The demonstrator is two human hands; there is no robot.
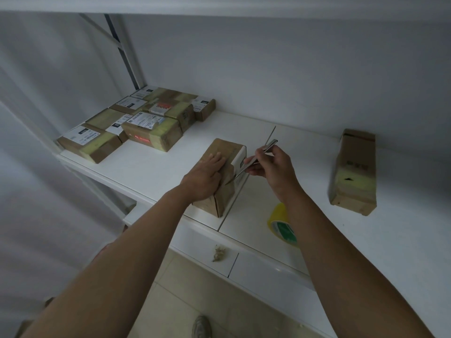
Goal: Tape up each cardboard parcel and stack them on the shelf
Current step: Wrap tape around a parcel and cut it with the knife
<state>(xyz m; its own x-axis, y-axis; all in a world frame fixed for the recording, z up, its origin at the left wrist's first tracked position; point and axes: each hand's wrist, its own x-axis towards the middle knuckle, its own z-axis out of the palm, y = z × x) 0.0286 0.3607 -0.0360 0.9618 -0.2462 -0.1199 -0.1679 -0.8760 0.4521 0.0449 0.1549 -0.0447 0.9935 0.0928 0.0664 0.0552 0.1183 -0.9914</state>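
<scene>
A small cardboard parcel (225,152) with a white label on its right side stands on the white shelf (151,167), near its front edge. My left hand (206,176) lies flat on top of it, fingers straight. My right hand (273,167) grips a slim metal knife (253,159), whose blade tip touches the parcel's right side next to the label. A yellow tape roll (280,223) lies on the shelf under my right forearm, partly hidden by it. Several taped, labelled parcels (136,125) are grouped at the shelf's back left.
A tall cardboard parcel (353,172) lies at the right of the shelf near the wall. A crumpled scrap (218,252) sits on the lower white ledge. A shelf post (127,54) rises at the back left. Below are the tiled floor and a shoe (201,326).
</scene>
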